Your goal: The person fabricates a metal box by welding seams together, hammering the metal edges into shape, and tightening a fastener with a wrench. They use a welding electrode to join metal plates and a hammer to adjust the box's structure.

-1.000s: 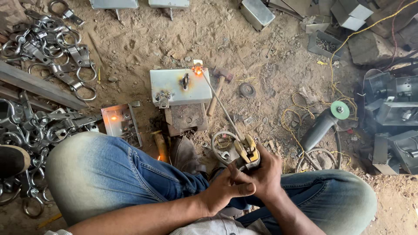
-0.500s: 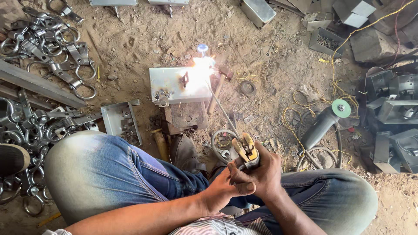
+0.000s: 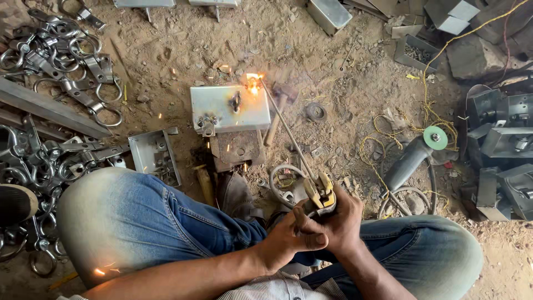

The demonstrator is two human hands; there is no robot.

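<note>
So your left hand [image 3: 291, 236] and right hand [image 3: 338, 225] are both wrapped tight round the electrode holder [image 3: 319, 194], rod tip sparking on the metal box [image 3: 222, 108]; small tray [image 3: 152, 155] beside it holds metal bits.

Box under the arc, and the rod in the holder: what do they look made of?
Box: looks like thin sheet steel, bare grey with a dull shine and dark scorch marks at the middle. Rod: a thin straight grey stick, probably a coated welding electrode, glowing with sparks at its tip on the box's corner. Holder, gripped by both the left hand and right hand: yellowed jaws, maybe brass; unsure.
</note>
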